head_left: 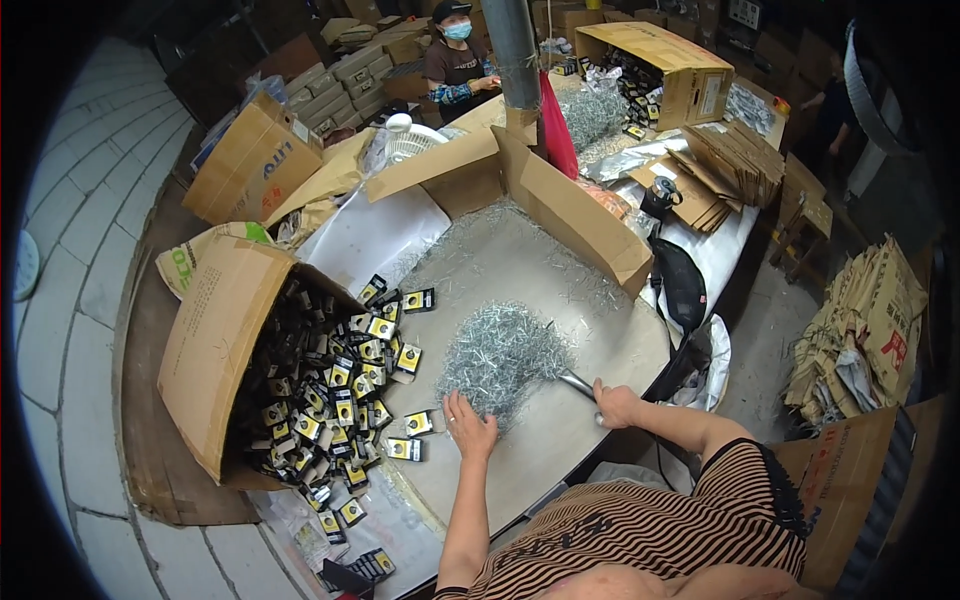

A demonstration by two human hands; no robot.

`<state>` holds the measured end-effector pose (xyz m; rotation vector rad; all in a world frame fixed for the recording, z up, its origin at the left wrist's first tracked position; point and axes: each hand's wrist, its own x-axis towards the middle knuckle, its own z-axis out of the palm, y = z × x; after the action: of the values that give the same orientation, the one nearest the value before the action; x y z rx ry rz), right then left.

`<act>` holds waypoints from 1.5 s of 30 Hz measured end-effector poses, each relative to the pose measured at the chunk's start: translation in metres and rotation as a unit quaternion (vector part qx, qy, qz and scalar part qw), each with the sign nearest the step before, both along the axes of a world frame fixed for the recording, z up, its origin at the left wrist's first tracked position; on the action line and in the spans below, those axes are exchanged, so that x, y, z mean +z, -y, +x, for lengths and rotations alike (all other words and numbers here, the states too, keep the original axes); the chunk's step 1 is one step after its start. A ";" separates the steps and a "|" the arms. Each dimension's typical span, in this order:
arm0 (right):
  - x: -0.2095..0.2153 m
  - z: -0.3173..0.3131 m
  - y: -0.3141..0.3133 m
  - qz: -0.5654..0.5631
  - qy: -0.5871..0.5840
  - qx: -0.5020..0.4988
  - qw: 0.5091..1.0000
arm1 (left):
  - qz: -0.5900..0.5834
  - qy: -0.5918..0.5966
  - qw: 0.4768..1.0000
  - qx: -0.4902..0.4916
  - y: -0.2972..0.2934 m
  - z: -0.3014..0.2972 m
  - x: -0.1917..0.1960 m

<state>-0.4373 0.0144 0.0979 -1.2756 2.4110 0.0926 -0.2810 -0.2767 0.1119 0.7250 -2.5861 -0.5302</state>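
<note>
A heap of thin silvery metal pieces [495,355], like small nails or screws, lies on the grey tabletop [610,345]. Flat against the heap's near left edge rests my left hand [470,427], its fingers spread and holding nothing. My right hand [613,404] grips the end of what looks like a metal scoop [577,383]. Its front end reaches into the heap's right side and is hidden there. Just left of my left hand are a few small black-and-yellow boxes [404,449], lying loose on the table.
A tipped carton [215,350] at left spills many small boxes. Cardboard flaps [575,210] wall the table's far side. Behind them stand a post [512,55], a red bag [556,130] and another carton [655,70]. A masked person [460,65] is at the far side. Folded sacks [865,340] stack at right.
</note>
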 end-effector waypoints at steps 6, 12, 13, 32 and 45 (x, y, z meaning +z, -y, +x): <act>-0.001 0.000 -0.002 0.000 0.004 -0.006 1.000 | -0.008 -0.013 1.000 -0.010 -0.006 0.011 0.000; 0.004 0.000 -0.003 0.002 0.002 0.001 1.000 | -0.022 -0.014 0.999 -0.026 -0.009 0.013 0.005; 0.004 0.000 -0.003 0.002 0.001 0.002 1.000 | -0.017 -0.014 0.999 -0.032 -0.009 0.013 0.006; -0.007 -0.001 -0.004 -0.011 -0.001 0.001 1.000 | -0.037 0.014 0.999 0.015 -0.015 0.007 0.002; -0.009 0.000 -0.004 -0.018 -0.005 0.001 1.000 | 0.020 0.018 0.999 0.020 -0.014 0.009 0.001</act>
<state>-0.4374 0.0187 0.0891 -1.2969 2.4291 0.0575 -0.2720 -0.2623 0.1125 0.8057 -2.5943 -0.5621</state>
